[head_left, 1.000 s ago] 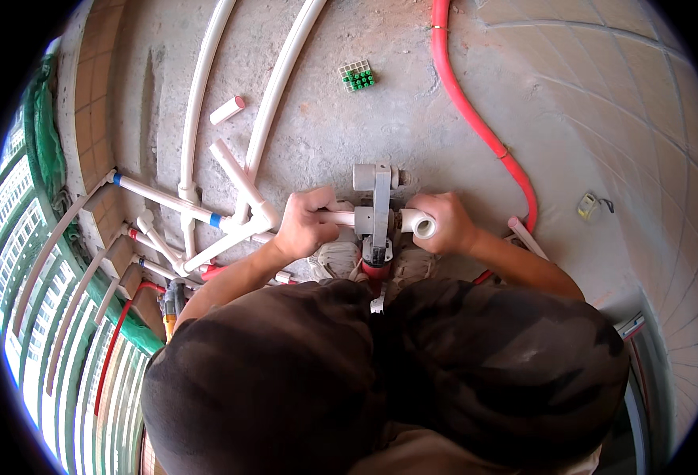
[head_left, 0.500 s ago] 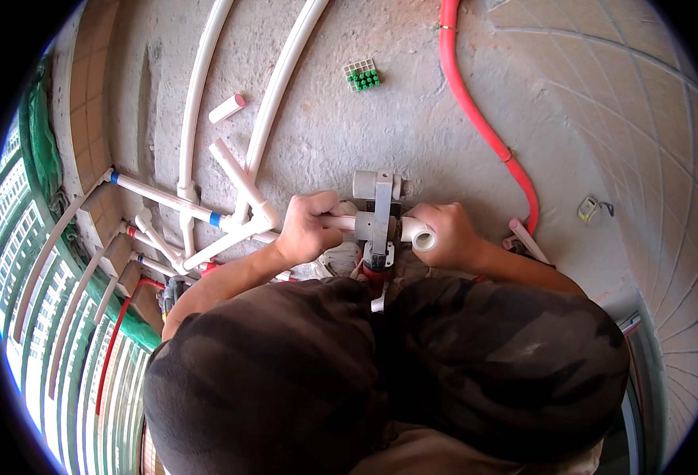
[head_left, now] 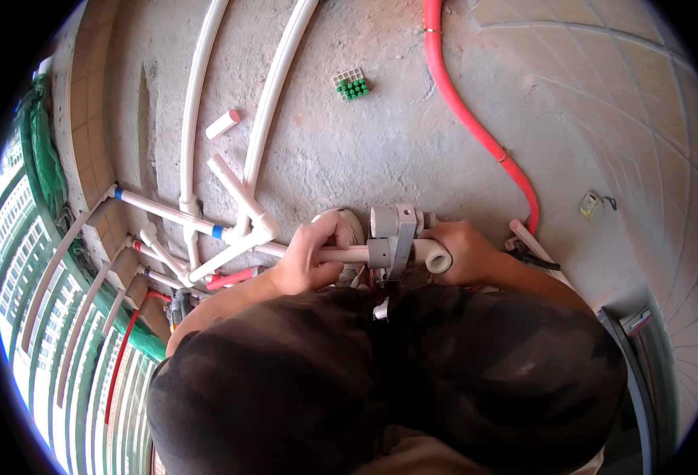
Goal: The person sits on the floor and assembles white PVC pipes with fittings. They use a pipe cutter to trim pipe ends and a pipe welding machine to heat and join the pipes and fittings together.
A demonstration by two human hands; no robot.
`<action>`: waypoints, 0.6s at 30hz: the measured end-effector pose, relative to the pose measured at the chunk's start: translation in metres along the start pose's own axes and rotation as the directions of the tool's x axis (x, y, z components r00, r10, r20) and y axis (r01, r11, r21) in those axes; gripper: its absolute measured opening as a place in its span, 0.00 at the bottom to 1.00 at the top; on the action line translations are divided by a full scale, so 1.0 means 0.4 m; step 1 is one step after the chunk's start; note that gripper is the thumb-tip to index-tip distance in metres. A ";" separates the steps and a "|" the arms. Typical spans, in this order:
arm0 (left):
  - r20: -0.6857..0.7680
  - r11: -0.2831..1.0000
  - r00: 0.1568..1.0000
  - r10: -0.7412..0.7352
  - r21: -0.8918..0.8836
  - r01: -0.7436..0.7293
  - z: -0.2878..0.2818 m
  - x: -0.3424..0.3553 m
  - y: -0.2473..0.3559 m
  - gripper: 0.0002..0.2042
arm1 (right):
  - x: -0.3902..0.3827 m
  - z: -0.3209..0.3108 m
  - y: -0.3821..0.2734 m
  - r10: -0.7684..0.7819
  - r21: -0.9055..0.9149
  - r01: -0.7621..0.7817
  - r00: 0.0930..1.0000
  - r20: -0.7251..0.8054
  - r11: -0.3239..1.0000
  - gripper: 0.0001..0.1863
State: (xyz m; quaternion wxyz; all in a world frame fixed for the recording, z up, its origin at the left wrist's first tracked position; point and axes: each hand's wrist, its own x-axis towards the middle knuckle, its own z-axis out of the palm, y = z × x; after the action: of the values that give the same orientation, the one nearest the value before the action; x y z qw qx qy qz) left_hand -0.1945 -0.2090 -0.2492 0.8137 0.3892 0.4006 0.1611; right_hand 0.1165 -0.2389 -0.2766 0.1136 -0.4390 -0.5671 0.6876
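Note:
Between my knees stands a pipe fusion welder (head_left: 402, 241) with a flat metal plate and grey round heating sockets. My left hand (head_left: 305, 257) is closed round a white plastic pipe (head_left: 344, 254), whose end meets the welder's lower left socket. On the opposite side, my right hand (head_left: 469, 255) grips a white elbow fitting (head_left: 434, 256) pressed against the plate's right side; one round opening of the elbow faces up. How deep the pipe and elbow sit on the heating parts is hidden. A second grey socket (head_left: 384, 222) on the plate holds nothing visible.
Joined white pipes (head_left: 230, 245) run along the floor at left, near a short loose pipe piece (head_left: 223, 124). Green plugs (head_left: 353, 88) lie ahead. A red conduit (head_left: 475, 131) curves down the right, towards a tape measure (head_left: 590, 204). Green railings (head_left: 56, 348) border the left.
The view has shifted slightly. The welder, pipe and elbow have moved a little right and nearer to me, with both hands still holding on. More of a shoe shows behind my left hand.

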 end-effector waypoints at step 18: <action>-0.047 0.995 0.997 0.057 -0.080 -0.061 0.008 0.001 -0.009 0.08 | -0.006 0.035 -0.025 0.009 0.103 -0.001 0.997 -0.080 0.995 0.23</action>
State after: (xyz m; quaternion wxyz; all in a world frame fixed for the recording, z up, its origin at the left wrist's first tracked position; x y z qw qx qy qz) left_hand -0.1921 -0.2128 -0.2510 0.8147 0.3637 0.4000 0.2097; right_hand 0.1042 -0.2465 -0.2671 0.1571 -0.4612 -0.5247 0.6981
